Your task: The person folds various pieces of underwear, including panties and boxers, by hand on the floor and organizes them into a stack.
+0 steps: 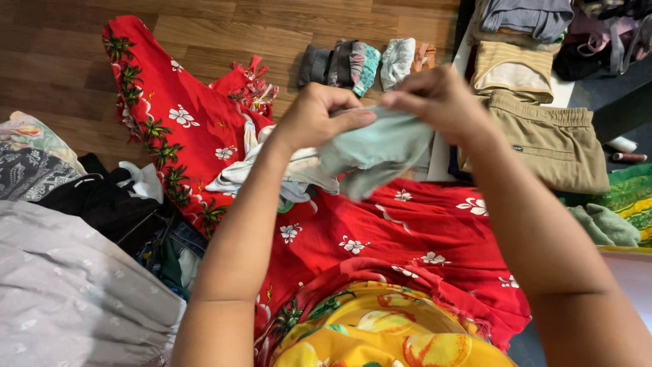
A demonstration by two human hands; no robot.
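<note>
Pale green cloth (380, 153) stretched crosswise, both hands pinching

Crumpled pale-green garment (380, 153), held aloft

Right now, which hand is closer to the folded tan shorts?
Right. The right hand pinches the pale green cloth just beside the tan shorts. The left hand grips the same cloth farther away, on the far side of the right hand.

Soft matt pale-green cloth (380, 153), printed red fabric (407, 238), smooth, faintly glossy wooden floor (68, 61)
</note>
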